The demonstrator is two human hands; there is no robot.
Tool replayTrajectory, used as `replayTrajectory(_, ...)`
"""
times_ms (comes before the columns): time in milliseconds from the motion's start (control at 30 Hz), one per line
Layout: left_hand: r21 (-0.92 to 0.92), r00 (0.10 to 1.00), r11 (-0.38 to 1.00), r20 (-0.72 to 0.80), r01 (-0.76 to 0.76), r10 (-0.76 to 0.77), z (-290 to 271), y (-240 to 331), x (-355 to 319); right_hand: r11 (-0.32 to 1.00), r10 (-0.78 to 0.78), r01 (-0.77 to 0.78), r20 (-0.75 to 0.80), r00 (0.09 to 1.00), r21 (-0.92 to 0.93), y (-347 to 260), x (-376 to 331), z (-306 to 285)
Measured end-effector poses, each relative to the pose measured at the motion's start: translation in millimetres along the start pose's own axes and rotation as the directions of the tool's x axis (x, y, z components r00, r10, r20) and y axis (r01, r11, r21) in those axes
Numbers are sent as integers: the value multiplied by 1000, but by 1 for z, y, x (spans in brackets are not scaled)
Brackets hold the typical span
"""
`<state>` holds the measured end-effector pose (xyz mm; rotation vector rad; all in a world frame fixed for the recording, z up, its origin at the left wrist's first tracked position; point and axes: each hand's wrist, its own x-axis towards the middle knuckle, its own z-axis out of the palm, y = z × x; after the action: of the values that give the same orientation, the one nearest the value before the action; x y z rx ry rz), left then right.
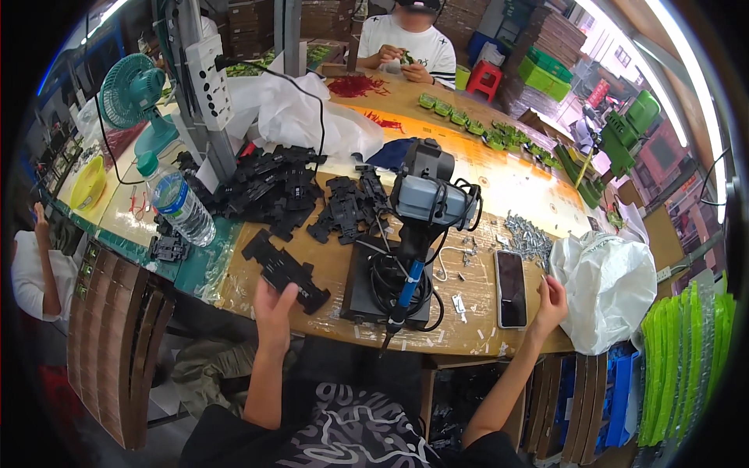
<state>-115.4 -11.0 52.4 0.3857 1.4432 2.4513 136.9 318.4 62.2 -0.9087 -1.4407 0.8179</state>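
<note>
My left hand (273,312) grips a flat black plastic chassis-like part (287,273) by its near edge, holding it tilted over the table's front edge. To the right, my right hand (551,306) is raised beside a dark-screened phone (511,290), thumb and fingers pinched together. A tiny pale tip shows at those fingers, too small to name. Small silvery metal pieces (529,238) lie in a pile beyond the phone. Between my hands stands a black box (363,285) with coiled cable and a blue-handled, pen-shaped tool (409,285) pointing down.
Many similar black parts (269,191) are heaped at the left, beside a water bottle (181,201). A grey-and-black device (427,191) rises mid-table. A white plastic bag (605,285) sits at right. Across the table, a person (407,47) handles a small green thing near rows of green parts (499,134).
</note>
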Motion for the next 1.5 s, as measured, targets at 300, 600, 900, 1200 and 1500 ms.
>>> replayTrajectory(300,-199,977,958,107,205,-186,51,28,-67,873,27,-172,307,951,456,-88,-146,37)
replayTrajectory(600,-85,959,971,196,226,-206,52,19,-89,831,29,-352,599,800,430,-119,-190,48)
replayTrajectory(900,45,937,993,330,108,-117,47,18,-89,834,112,-425,647,754,350,-122,-182,51)
replayTrajectory(1200,66,898,997,440,-37,5,45,6,-87,776,187,-526,669,719,348,-117,-185,48)
replayTrajectory(1500,-22,857,997,509,-76,76,41,-7,-87,686,239,-628,701,671,367,-113,-186,44)
